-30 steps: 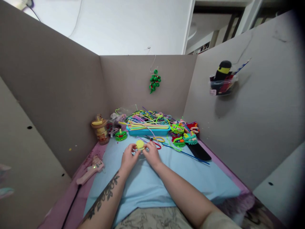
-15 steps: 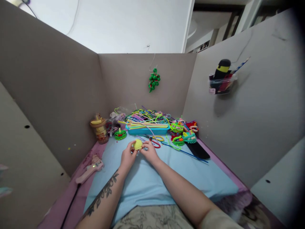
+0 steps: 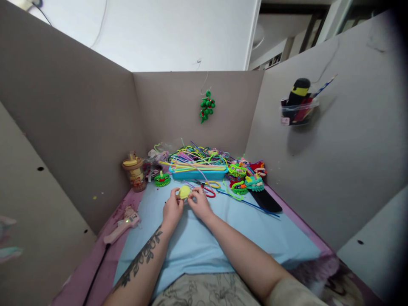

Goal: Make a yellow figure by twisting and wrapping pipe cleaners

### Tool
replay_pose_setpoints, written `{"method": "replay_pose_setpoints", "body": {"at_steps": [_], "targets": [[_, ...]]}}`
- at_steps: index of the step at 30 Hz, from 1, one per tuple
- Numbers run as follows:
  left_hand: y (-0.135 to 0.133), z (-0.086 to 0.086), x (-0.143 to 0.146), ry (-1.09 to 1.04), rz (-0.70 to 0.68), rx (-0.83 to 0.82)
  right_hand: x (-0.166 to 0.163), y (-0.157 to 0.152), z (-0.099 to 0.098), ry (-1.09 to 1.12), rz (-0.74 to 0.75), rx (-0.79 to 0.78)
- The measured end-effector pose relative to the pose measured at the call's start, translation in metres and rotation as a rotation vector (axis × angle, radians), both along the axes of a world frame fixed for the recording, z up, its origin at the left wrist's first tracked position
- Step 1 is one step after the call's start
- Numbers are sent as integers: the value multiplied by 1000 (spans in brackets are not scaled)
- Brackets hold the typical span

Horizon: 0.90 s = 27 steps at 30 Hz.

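Observation:
Both my hands meet over the light blue mat point(image 3: 197, 242) near its far end. My left hand point(image 3: 172, 209) and my right hand point(image 3: 199, 204) pinch a small yellow fuzzy piece point(image 3: 184, 192) between their fingertips, just above the mat. Right behind them lie red-handled scissors point(image 3: 208, 191) and a yellow pipe-cleaner loop point(image 3: 214, 185). A teal tray point(image 3: 197, 173) piled with coloured pipe cleaners stands farther back.
Grey cardboard walls enclose the desk on three sides. A pink glue gun point(image 3: 123, 224) lies at the left edge, with a lidded cup point(image 3: 134, 172) behind it. Finished pipe-cleaner figures point(image 3: 245, 180) and a black flat object point(image 3: 266, 200) sit at the right. A green ornament point(image 3: 207, 107) hangs on the back wall.
My hands have turned the yellow piece a little and stayed in about the same spot; the view shifted slightly.

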<state>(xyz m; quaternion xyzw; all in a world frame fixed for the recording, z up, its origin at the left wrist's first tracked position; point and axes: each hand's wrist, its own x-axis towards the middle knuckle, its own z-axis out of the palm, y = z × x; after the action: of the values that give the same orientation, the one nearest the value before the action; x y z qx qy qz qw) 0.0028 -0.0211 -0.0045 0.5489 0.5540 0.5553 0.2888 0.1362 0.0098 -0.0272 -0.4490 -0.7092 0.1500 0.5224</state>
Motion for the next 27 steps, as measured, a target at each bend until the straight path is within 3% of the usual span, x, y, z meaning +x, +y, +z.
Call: {"method": "replay_pose_setpoints", "body": {"at_steps": [10,18,22,27], "targets": [[4,-9,1,201,-40,50,2,0,1,-57,-59,32],[5,-6,-2,457,4,184,5,15,-8,134,-34,-169],[-2,-1,0,587,-52,269,4,17,-14,141,-44,-124],[-4,-2,3,663,19,235,0,20,-21,138,-3,-114]]}}
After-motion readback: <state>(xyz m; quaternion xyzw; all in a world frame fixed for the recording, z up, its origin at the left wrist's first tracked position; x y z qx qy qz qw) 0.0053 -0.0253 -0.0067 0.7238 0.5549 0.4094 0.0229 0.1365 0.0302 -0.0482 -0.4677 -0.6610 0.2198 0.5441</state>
